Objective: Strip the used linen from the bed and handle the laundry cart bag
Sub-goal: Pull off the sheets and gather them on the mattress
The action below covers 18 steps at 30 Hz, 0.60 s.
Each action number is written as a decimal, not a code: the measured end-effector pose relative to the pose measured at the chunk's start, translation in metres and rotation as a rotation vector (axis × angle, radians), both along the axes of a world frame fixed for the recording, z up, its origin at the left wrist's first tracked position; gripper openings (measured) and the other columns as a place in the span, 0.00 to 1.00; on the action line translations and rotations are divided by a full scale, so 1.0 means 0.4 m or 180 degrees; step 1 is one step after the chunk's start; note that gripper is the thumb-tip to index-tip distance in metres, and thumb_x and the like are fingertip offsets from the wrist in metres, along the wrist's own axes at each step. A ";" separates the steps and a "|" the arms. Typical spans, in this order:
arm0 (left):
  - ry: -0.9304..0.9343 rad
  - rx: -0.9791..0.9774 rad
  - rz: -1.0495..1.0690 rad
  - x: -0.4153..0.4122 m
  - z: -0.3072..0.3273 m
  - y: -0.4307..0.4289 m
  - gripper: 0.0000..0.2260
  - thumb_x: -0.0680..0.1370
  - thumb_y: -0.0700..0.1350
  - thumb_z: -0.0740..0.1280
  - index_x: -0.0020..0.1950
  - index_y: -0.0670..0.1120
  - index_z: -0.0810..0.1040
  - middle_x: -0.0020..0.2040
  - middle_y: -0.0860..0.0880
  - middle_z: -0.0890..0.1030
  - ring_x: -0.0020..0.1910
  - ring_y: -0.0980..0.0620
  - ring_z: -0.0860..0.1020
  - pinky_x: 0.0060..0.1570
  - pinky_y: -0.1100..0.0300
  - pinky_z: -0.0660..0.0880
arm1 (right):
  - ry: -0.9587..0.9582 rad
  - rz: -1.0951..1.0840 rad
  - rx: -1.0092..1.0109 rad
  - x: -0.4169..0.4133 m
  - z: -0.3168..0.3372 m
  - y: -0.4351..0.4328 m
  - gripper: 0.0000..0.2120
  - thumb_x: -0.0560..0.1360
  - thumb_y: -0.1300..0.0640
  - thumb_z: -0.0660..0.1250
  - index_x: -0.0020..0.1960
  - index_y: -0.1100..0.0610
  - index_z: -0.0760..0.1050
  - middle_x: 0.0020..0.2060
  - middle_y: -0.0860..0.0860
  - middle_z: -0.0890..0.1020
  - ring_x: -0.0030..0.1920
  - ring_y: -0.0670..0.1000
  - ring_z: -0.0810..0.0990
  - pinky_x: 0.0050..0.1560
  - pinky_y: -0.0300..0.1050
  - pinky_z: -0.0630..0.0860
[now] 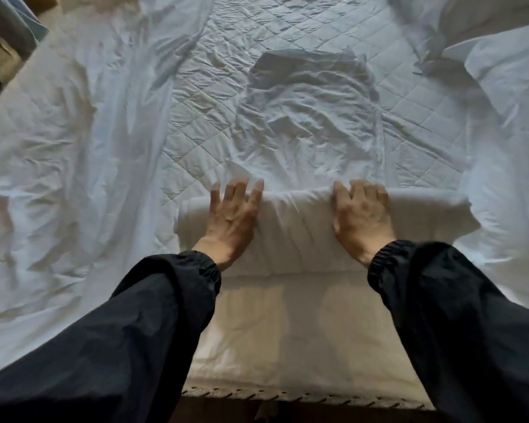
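Rolling a white sheet (312, 129) away from the near bed edge, by the look of it. Best done by keeping even pressure from both hands, pushing toward the far side, tucking loose cloth under so the roll (300, 227) stays tight and straight. Left hand (231, 219) spread flat, fingers open, pressing on the roll's left part, gripping nothing; right hand (362, 219) half curled over its far edge, right of centre. Thin, creased cotton ahead; diamond-quilted pad (196, 117) bared beneath; soft rumpled linen (58, 148) at left; plump pillows (507, 74) far right. No cart bag in sight.
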<state>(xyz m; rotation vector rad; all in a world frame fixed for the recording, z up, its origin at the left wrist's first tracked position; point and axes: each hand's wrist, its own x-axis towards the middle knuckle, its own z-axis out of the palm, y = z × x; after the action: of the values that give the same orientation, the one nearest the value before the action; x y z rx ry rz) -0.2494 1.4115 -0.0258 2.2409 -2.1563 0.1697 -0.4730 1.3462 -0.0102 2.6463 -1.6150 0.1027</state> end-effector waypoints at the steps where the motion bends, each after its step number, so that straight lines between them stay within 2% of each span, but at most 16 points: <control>1: 0.0012 0.0183 0.0048 0.001 -0.011 -0.014 0.34 0.71 0.40 0.67 0.75 0.45 0.58 0.70 0.40 0.66 0.70 0.39 0.64 0.69 0.38 0.55 | 0.0109 -0.0018 0.0257 0.011 -0.009 -0.009 0.26 0.74 0.59 0.60 0.71 0.58 0.62 0.68 0.64 0.66 0.71 0.63 0.61 0.72 0.59 0.53; 3: 0.0055 0.0533 -0.0053 0.002 -0.051 -0.030 0.32 0.77 0.48 0.60 0.78 0.48 0.48 0.77 0.41 0.53 0.76 0.40 0.50 0.72 0.39 0.44 | 0.0283 0.0133 0.0654 0.028 -0.042 -0.013 0.32 0.76 0.53 0.60 0.76 0.55 0.52 0.76 0.62 0.50 0.76 0.62 0.46 0.75 0.58 0.42; 4: 0.0111 0.0690 -0.0128 0.002 -0.072 -0.037 0.32 0.79 0.52 0.56 0.78 0.50 0.45 0.78 0.42 0.47 0.77 0.41 0.44 0.73 0.38 0.41 | 0.0374 0.0234 0.0849 0.031 -0.066 -0.016 0.33 0.77 0.50 0.59 0.77 0.54 0.48 0.77 0.61 0.45 0.77 0.61 0.42 0.75 0.58 0.41; 7: 0.0232 0.1056 -0.0085 -0.002 -0.140 -0.056 0.32 0.78 0.63 0.47 0.77 0.56 0.36 0.78 0.46 0.35 0.76 0.40 0.36 0.68 0.30 0.36 | 0.0641 0.0226 0.1395 0.015 -0.145 -0.033 0.41 0.77 0.37 0.56 0.77 0.50 0.36 0.77 0.59 0.39 0.76 0.61 0.37 0.73 0.63 0.39; 9: 0.0298 0.1203 -0.0023 0.000 -0.191 -0.068 0.34 0.73 0.69 0.40 0.75 0.60 0.31 0.76 0.47 0.29 0.74 0.38 0.31 0.64 0.28 0.35 | 0.0834 0.0243 0.1550 -0.003 -0.192 -0.046 0.49 0.72 0.32 0.60 0.76 0.50 0.31 0.76 0.59 0.37 0.76 0.61 0.36 0.71 0.66 0.38; 12: 0.0427 0.1308 -0.0095 -0.007 -0.240 -0.076 0.36 0.68 0.73 0.38 0.71 0.63 0.27 0.73 0.48 0.24 0.70 0.38 0.23 0.61 0.24 0.34 | 0.1020 0.0287 0.1567 -0.005 -0.239 -0.045 0.57 0.69 0.40 0.70 0.75 0.50 0.28 0.75 0.59 0.35 0.76 0.61 0.36 0.70 0.68 0.38; 14: 0.0482 0.1386 -0.0100 -0.002 -0.264 -0.085 0.40 0.66 0.76 0.39 0.70 0.63 0.25 0.72 0.47 0.22 0.69 0.37 0.22 0.60 0.23 0.32 | 0.1029 0.0260 0.1472 0.007 -0.258 -0.055 0.59 0.67 0.43 0.74 0.75 0.50 0.29 0.76 0.59 0.37 0.76 0.60 0.39 0.71 0.67 0.40; 16: 0.0479 0.1470 -0.0182 0.006 -0.278 -0.094 0.46 0.63 0.78 0.43 0.71 0.61 0.25 0.72 0.44 0.23 0.68 0.35 0.23 0.58 0.23 0.32 | 0.1048 0.0247 0.1391 0.014 -0.269 -0.074 0.58 0.66 0.44 0.75 0.76 0.50 0.32 0.76 0.59 0.41 0.77 0.59 0.42 0.71 0.67 0.42; 18: 0.0385 0.1590 -0.0332 0.009 -0.282 -0.096 0.51 0.61 0.77 0.51 0.71 0.58 0.24 0.72 0.42 0.23 0.67 0.33 0.22 0.57 0.22 0.32 | 0.1045 0.0240 0.1280 0.015 -0.279 -0.086 0.53 0.68 0.48 0.74 0.76 0.50 0.37 0.76 0.59 0.46 0.77 0.59 0.46 0.71 0.65 0.46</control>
<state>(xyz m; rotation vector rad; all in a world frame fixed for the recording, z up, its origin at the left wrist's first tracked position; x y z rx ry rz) -0.2460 1.3730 -0.1386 2.2687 -2.4480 -0.5521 -0.4670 1.3116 -0.1219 2.7990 -1.5573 -0.6870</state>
